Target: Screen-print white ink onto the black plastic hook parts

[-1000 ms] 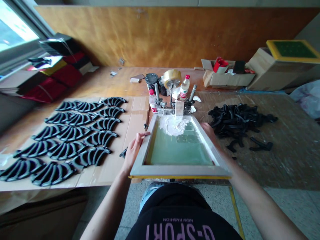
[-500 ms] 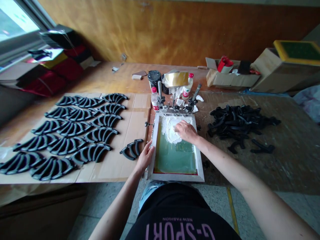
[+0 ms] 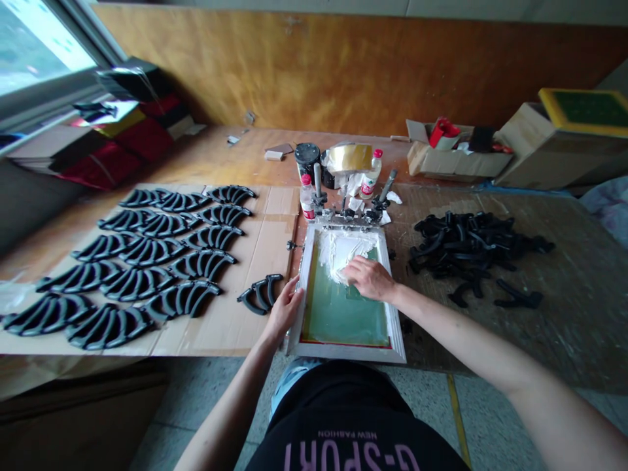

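Note:
A screen-printing frame with a green mesh lies on the bench in front of me. At its far end it meets a metal clamp. White ink is spread thickly over the far part of the mesh. My left hand grips the frame's left rail, fingers on top. With its fingers closed, my right hand is low over the mesh at the near edge of the ink; whatever it holds is hidden. A black ribbed fan-shaped part lies just left of my left hand.
Several rows of black fan-shaped parts cover the cardboard at left. A heap of black parts lies at right. Behind the clamp stand two red-capped bottles and a dark tub. Cardboard boxes sit at back right.
My right hand has moved toward me over the mesh, from within the white ink to its near edge. The left hand keeps its hold on the frame. The view has shifted slightly.

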`<state>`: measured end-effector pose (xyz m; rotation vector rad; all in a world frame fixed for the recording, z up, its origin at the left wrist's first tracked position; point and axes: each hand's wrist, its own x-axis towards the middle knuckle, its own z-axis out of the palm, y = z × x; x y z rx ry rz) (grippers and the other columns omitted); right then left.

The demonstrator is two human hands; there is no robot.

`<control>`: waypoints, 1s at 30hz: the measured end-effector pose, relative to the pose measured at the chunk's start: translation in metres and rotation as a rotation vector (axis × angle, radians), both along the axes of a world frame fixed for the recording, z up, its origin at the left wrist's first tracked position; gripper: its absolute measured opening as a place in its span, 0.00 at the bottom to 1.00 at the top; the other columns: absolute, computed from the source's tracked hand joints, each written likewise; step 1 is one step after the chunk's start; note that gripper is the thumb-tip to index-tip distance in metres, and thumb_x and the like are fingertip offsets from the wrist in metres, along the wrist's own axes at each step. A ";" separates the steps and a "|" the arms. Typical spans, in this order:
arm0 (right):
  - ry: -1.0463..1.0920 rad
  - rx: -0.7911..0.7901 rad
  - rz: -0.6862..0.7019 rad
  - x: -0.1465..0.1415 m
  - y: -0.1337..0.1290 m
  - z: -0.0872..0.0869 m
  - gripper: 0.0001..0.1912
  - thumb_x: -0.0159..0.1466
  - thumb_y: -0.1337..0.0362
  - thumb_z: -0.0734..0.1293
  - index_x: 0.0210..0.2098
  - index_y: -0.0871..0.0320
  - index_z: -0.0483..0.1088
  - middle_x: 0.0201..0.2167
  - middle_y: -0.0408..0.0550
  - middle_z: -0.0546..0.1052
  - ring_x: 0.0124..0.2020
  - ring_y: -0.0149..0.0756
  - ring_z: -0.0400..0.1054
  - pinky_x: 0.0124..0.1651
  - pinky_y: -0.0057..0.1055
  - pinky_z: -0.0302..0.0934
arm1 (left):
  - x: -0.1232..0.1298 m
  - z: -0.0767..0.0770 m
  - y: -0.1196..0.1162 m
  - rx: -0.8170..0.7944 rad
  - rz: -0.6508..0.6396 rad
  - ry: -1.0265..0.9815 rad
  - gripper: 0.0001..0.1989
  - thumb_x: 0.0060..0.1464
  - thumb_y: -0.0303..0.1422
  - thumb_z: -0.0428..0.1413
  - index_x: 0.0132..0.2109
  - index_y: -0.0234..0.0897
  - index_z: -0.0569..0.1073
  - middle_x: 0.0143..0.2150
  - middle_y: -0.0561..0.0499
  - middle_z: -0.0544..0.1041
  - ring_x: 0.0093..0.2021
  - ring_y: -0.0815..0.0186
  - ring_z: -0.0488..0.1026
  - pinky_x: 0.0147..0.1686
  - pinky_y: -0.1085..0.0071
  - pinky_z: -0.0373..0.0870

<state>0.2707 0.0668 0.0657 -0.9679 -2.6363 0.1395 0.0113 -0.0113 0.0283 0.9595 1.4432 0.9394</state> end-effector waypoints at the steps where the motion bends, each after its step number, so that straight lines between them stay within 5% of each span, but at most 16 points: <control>1: 0.027 -0.014 -0.038 -0.001 0.006 0.004 0.05 0.64 0.67 0.65 0.38 0.58 0.73 0.34 0.49 0.75 0.40 0.40 0.66 0.41 0.33 0.59 | 0.000 0.003 0.000 -0.005 -0.005 0.000 0.32 0.54 0.45 0.58 0.64 0.39 0.65 0.36 0.48 0.79 0.34 0.62 0.75 0.32 0.72 0.70; 7: 0.150 -0.042 -0.426 0.006 0.080 0.034 0.28 0.60 0.62 0.71 0.59 0.49 0.66 0.42 0.47 0.77 0.41 0.41 0.69 0.43 0.34 0.62 | -0.005 0.049 0.001 0.080 0.011 0.035 0.29 0.54 0.49 0.57 0.59 0.41 0.71 0.48 0.46 0.78 0.44 0.59 0.75 0.37 0.71 0.71; 10: 0.231 -0.002 -0.616 0.044 0.100 0.038 0.26 0.62 0.62 0.68 0.60 0.50 0.65 0.40 0.47 0.77 0.39 0.41 0.70 0.45 0.36 0.63 | -0.004 0.081 0.009 0.071 0.018 0.009 0.29 0.56 0.57 0.48 0.51 0.40 0.76 0.44 0.48 0.79 0.36 0.62 0.75 0.30 0.72 0.70; 14: 0.297 -0.109 -0.894 0.097 0.081 0.014 0.17 0.66 0.63 0.59 0.52 0.58 0.70 0.35 0.50 0.77 0.37 0.42 0.71 0.43 0.39 0.64 | 0.012 0.118 0.038 0.261 0.132 -0.196 0.27 0.58 0.57 0.47 0.45 0.39 0.75 0.37 0.49 0.78 0.33 0.65 0.74 0.30 0.72 0.71; 18: 0.227 -0.250 -0.694 0.089 0.038 -0.033 0.16 0.63 0.61 0.65 0.50 0.56 0.70 0.40 0.49 0.77 0.42 0.41 0.70 0.46 0.38 0.64 | 0.032 0.140 0.070 0.411 0.177 -0.357 0.23 0.59 0.52 0.50 0.46 0.36 0.73 0.38 0.47 0.77 0.38 0.64 0.76 0.33 0.72 0.72; 22: 0.137 -0.201 -0.434 0.045 0.010 -0.054 0.13 0.61 0.65 0.69 0.46 0.55 0.72 0.42 0.50 0.75 0.47 0.42 0.66 0.53 0.40 0.61 | 0.049 0.117 0.065 0.337 0.276 -0.425 0.23 0.59 0.51 0.50 0.49 0.38 0.71 0.37 0.47 0.78 0.34 0.66 0.76 0.28 0.75 0.71; 27: 0.232 -0.100 -0.410 -0.010 -0.030 -0.027 0.04 0.65 0.65 0.66 0.39 0.56 0.72 0.38 0.51 0.72 0.44 0.42 0.64 0.49 0.37 0.62 | 0.077 0.051 0.016 -0.286 -0.016 -0.510 0.24 0.59 0.49 0.53 0.50 0.34 0.71 0.45 0.40 0.79 0.37 0.60 0.78 0.27 0.69 0.74; 30: 0.190 -0.090 -0.194 -0.028 -0.057 -0.014 0.08 0.68 0.63 0.63 0.43 0.54 0.72 0.38 0.49 0.74 0.44 0.39 0.66 0.48 0.34 0.62 | 0.068 0.024 -0.002 -0.337 0.047 -0.529 0.19 0.60 0.46 0.52 0.43 0.33 0.73 0.39 0.42 0.80 0.35 0.61 0.78 0.27 0.71 0.73</control>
